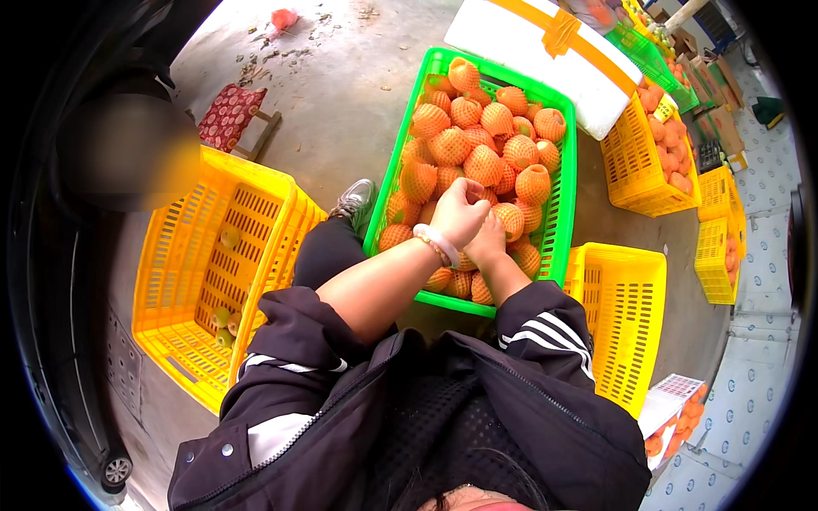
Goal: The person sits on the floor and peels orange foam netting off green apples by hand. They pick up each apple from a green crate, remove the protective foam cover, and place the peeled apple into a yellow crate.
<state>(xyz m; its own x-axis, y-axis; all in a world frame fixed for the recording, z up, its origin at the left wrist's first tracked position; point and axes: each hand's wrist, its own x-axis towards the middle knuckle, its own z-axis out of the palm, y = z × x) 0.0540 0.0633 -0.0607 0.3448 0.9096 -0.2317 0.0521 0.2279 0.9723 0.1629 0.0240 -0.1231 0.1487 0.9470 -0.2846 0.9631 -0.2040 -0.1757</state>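
My left hand (455,214), with a pale bangle (437,244) on its wrist, has curled fingers and meets my right hand (487,237). Both are over a green plastic crate (571,191) filled with round fruit in orange foam nets (484,165). One netted fruit (509,221) lies right beside my right fingers; whether they grip it cannot be made out. The hands overlap and hide whatever may be between them.
A yellow crate (287,211) on the left holds several greenish fruits (223,319). Another yellow crate (629,306) stands at right. Beyond are a taped white foam box (511,51), a filled yellow crate (629,160) and a cushioned stool (231,118). A person (128,150) is at left.
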